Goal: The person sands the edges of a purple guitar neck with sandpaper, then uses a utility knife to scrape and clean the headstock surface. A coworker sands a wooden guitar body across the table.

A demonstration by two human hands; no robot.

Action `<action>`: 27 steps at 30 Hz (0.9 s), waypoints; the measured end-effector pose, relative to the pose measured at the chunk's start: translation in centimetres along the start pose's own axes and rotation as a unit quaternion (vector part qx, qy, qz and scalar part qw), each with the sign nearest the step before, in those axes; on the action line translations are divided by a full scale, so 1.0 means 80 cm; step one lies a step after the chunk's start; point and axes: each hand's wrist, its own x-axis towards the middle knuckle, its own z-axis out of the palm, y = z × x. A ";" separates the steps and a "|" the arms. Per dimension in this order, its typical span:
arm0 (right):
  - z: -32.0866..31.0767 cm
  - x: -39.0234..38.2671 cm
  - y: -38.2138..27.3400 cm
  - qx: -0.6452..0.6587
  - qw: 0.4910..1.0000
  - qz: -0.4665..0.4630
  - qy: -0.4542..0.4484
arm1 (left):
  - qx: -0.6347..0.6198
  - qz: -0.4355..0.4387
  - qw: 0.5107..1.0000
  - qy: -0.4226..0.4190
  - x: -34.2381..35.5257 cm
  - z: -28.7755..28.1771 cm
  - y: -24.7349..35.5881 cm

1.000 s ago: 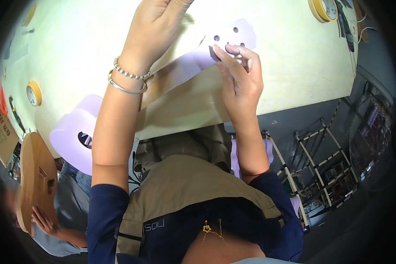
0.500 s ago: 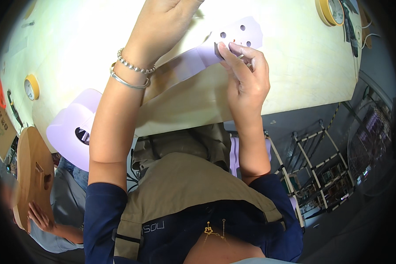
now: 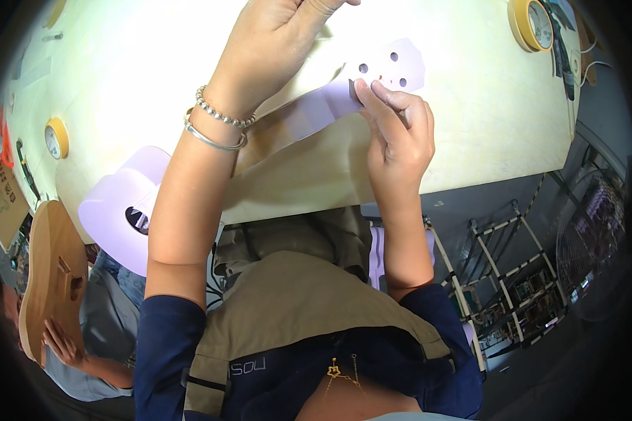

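A lilac ukulele lies across the work table, its body point(image 3: 112, 214) at the left and its headstock point(image 3: 412, 63), with several holes, at the upper right. My right hand point(image 3: 399, 137) pinches a small dark piece point(image 3: 352, 91) against the base of the headstock. My left hand point(image 3: 281, 31), wearing silver bracelets, reaches over the neck point(image 3: 309, 116); its fingers run out of the top of the view, so what they touch is hidden. My left forearm covers part of the instrument.
The pale table point(image 3: 491, 133) holds tape rolls point(image 3: 519, 21) point(image 3: 55, 138) and dark tools point(image 3: 564, 63). At lower left, a co-worker's hand point(image 3: 67, 344) holds a wooden guitar body point(image 3: 45, 274). A metal rack point(image 3: 512, 288) and fan point(image 3: 590, 238) stand at the right.
The headstock and both my hands appear slightly farther right in the view. My right hand stays on the same spot of the headstock's base with the dark piece.
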 end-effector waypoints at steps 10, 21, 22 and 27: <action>-0.003 0.000 0.009 0.106 0.993 0.050 -0.023 | 0.025 0.014 1.000 0.008 0.001 0.000 0.000; -0.012 0.007 0.004 0.060 0.996 0.017 -0.065 | 0.067 0.018 0.998 0.010 0.000 0.000 0.008; -0.013 0.008 0.006 0.088 0.993 0.032 -0.067 | 0.064 0.018 0.998 0.009 0.000 0.000 0.007; -0.004 -0.004 0.007 0.167 0.983 0.077 -0.027 | 0.040 0.014 0.999 0.003 0.001 0.001 0.008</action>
